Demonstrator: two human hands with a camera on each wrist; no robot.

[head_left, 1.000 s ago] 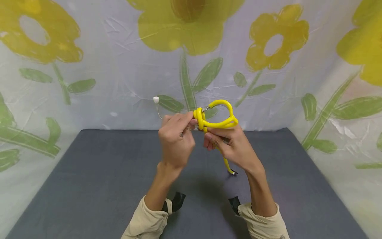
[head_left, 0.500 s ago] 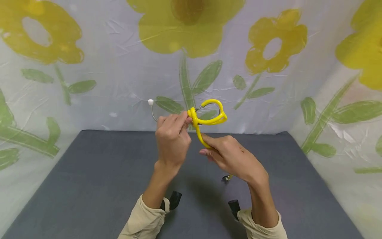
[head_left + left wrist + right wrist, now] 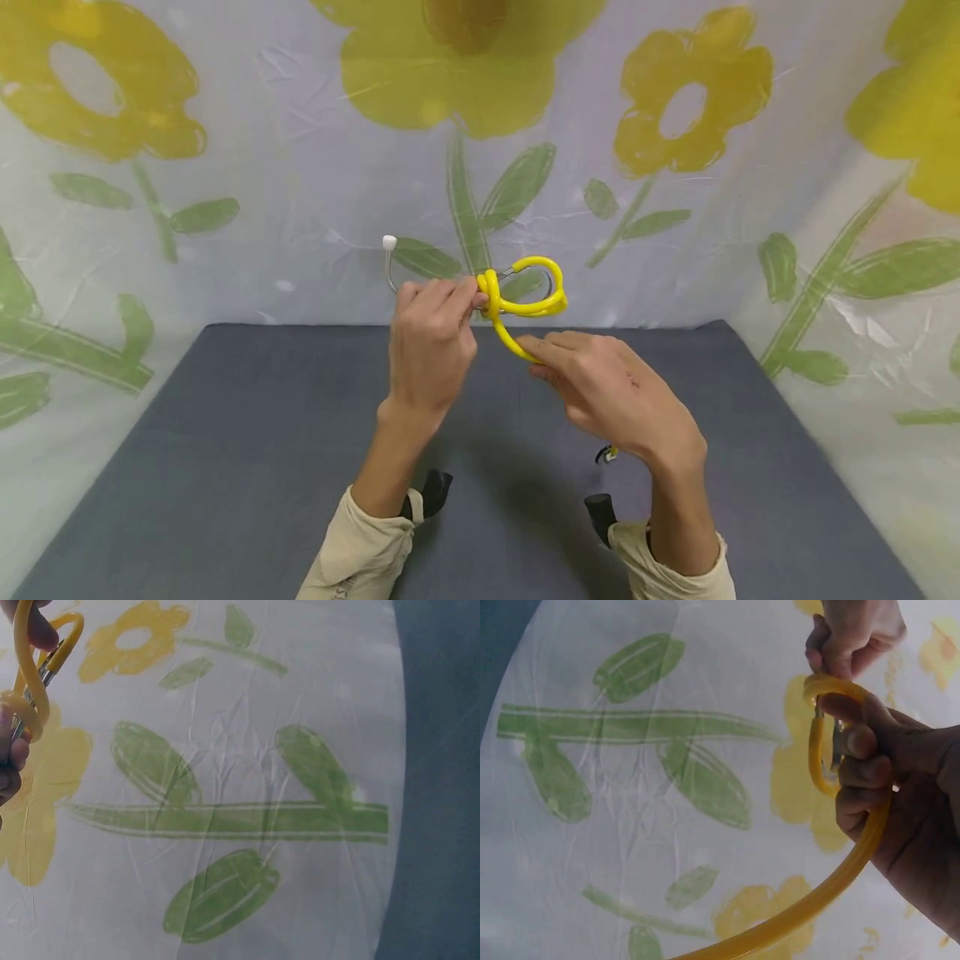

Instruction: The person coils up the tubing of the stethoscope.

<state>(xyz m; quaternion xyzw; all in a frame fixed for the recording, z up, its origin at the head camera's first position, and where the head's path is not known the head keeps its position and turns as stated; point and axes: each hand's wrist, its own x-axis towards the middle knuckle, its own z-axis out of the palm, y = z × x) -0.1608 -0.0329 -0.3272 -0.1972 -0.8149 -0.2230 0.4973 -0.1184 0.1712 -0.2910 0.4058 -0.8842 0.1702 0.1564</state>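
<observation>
A stethoscope with yellow tubing is held up above the table, its tube looped and wrapped around the metal ear tubes. My left hand pinches the bundle at the wrapped end. One white ear tip sticks up beyond that hand. Lower and to the right, my right hand grips the tube's free length. In the right wrist view, the curled fingers surround the tube, and the tail runs down past them. The chest piece hangs below the right hand, partly hidden by the wrist.
A dark grey table lies under both hands. Behind and at the sides hangs a whitish curtain printed with yellow flowers and green leaves. Black straps show at the beige sleeves.
From beside the wrap, my right hand has moved down and right, gripping the tube farther along. The left hand keeps its hold with only a slight shift. The chest piece has swung lower.
</observation>
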